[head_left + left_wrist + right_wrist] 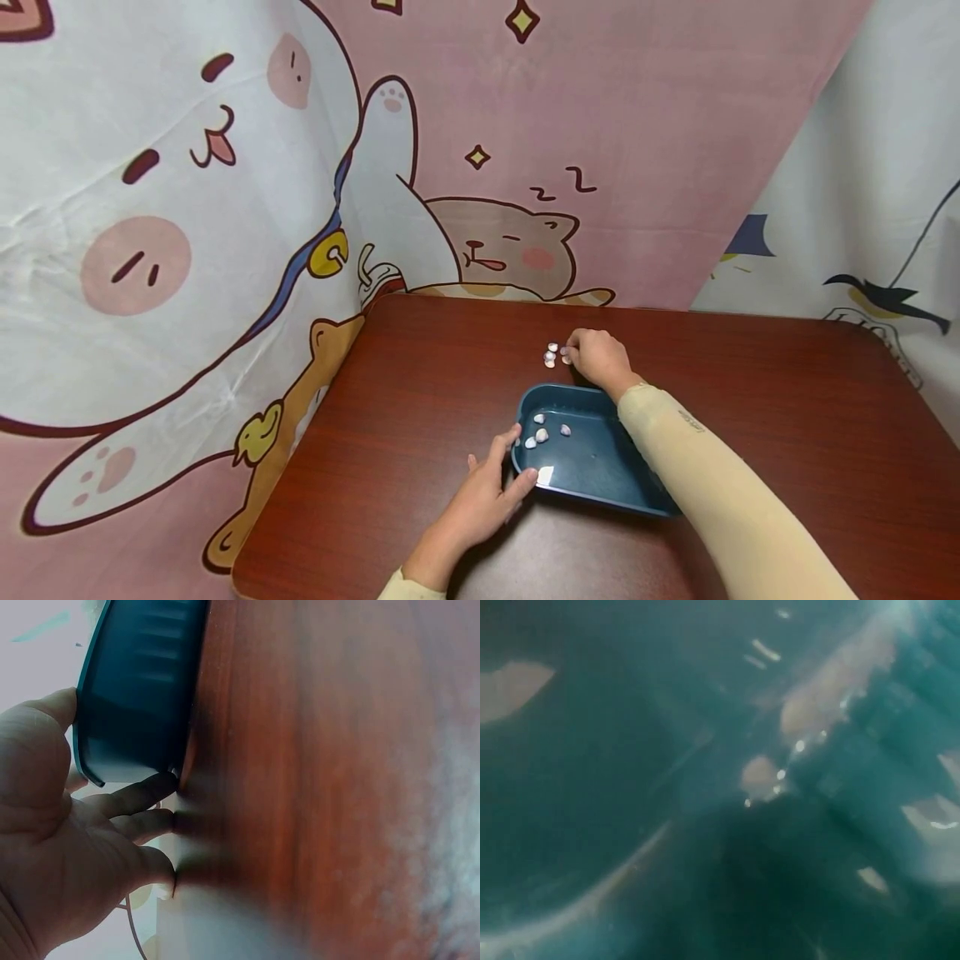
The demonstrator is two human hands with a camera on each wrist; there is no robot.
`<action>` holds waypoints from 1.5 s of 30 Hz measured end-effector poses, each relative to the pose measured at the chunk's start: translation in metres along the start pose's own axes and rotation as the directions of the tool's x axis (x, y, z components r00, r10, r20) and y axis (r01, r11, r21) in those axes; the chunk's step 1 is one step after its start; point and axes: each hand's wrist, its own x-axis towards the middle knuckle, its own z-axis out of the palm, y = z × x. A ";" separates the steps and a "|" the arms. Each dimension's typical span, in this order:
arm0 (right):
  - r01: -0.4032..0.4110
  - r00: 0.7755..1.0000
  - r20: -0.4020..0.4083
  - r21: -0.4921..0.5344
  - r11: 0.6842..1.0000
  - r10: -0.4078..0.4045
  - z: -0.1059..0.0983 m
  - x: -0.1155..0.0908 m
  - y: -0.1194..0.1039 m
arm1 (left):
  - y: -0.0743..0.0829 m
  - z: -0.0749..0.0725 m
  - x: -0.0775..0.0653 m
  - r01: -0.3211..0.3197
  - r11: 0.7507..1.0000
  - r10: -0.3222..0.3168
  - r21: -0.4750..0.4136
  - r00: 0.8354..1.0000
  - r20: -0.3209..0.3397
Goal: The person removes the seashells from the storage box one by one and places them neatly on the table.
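A dark teal plastic tray stands on the table with several small whitish shells in its left part. My left hand holds the tray's near left corner. In the left wrist view, the left thumb is against the rim of the tray, while the other fingers spread beside its wall and reach the tabletop. Beyond the tray's far edge, my right hand has its fingertips curled at a small shell. Several more shells lie just left of these fingertips.
The brown wooden table extends on both sides of the tray. A pink and white cartoon cloth hangs behind its far edge. In the right wrist view, only blurred teal surfaces and pale patches show.
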 end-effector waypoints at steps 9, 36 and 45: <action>0.069 0.994 -0.101 0.179 0.981 -0.051 -0.014 -0.018 -0.012 | 0.000 0.000 -0.001 -0.014 1.000 0.014 -0.012 1.000 -0.007; 0.098 0.970 0.199 0.208 0.973 -0.140 -0.061 -0.118 -0.044 | -0.004 -0.005 -0.002 -0.032 0.999 0.032 -0.031 0.999 -0.003; 0.090 0.947 0.300 0.084 0.992 -0.111 -0.063 -0.140 -0.038 | 0.000 -0.004 -0.003 -0.044 0.999 0.044 -0.018 0.999 0.019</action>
